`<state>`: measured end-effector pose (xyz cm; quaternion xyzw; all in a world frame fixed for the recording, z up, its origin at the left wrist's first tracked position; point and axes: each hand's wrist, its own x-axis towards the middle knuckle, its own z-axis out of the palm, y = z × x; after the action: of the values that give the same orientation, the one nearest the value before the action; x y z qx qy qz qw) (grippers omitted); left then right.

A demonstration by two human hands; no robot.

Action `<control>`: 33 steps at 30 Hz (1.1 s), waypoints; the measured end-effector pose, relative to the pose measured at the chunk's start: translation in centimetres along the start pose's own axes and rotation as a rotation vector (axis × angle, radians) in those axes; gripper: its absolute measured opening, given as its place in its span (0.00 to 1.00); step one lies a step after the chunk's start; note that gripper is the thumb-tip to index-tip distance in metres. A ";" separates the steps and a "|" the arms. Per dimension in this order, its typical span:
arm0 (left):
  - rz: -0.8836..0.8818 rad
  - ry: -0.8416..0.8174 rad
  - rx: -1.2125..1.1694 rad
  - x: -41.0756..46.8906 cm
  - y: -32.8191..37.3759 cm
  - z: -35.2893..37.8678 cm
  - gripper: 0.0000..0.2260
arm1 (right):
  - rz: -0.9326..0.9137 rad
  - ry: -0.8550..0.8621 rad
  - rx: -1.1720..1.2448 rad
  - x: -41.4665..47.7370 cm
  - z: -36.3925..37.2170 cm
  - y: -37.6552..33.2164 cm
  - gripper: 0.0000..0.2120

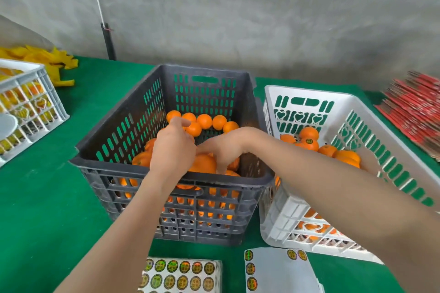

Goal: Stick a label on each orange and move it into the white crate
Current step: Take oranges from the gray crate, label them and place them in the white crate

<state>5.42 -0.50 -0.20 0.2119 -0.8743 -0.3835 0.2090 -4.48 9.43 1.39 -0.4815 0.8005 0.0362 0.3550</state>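
Hands meet inside the dark grey crate (pixel 133 126), which stands on the green table cover (pixel 47 197) and holds loose oranges along its far wall and near side; the left hand (pixel 172 147) reaches in from the near edge with its fingers curled downward over the fruit, and whether it actually grips anything cannot be told from this angle; the right hand (pixel 221 147) crosses over from the right, fingers spread and bent around the large orange (pixel 203 164) lying near the crate's front wall, its fingertips touching the fruit on the right side, the two hands close together above it; the white crate (pixel 352 112) sits just beside the dark one on the right, tilted toward the person, with several oranges in it, one labelled orange (pixel 309 144) showing a round sticker on top; on the table in front of the crates lie a full label sheet (pixel 181 273) covered in rows of round shiny stickers and, to its right, a mostly used label sheet (pixel 281 271) with only a few stickers left along its edges; a second white crate (pixel 31 107) stands at the far left; red flat packs (pixel 414 107) are stacked at the far right.
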 end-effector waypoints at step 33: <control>0.015 -0.659 -0.523 -19.5 3.9 6.0 0.24 | -0.157 1.094 0.789 -18.3 23.8 0.2 0.29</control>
<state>17.49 15.79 -4.96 0.0112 -0.7690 -0.6384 -0.0323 13.27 32.64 -5.34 -0.3216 0.7806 -0.5336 0.0496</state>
